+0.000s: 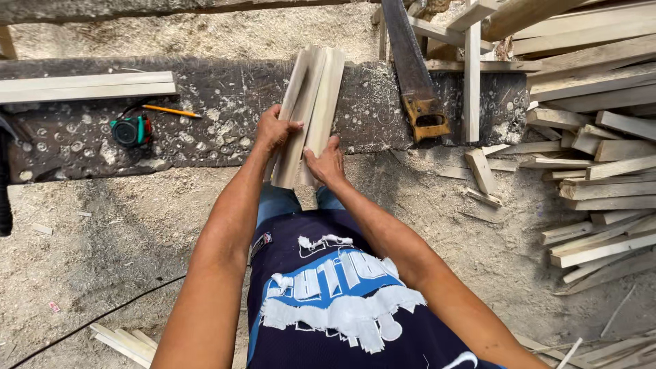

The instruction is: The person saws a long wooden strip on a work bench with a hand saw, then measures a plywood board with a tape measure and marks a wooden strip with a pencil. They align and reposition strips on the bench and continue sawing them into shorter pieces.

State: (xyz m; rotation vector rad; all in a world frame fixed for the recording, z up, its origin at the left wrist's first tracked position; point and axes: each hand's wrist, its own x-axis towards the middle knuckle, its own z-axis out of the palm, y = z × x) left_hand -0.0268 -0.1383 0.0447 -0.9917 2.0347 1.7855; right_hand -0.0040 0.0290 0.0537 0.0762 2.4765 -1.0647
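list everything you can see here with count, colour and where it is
wood strips: a small bundle, exact count unclear, pale, held on end against the bench edge
bench: one, dark, sawdust-covered, across the upper frame
tape measure: one, green and black, on the bench at left
pencil: one, orange, on the bench beside the tape measure
handsaw: one, dark blade with a yellowish wooden handle, on the bench at right
planks: two or so, pale, lying flat at the bench's upper left
offcut pile: many, pale, heaped at the right
cable: one, black, on the sandy ground lower left
left hand: one, gripping the bundle's left side
right hand: one, gripping the bundle's lower right
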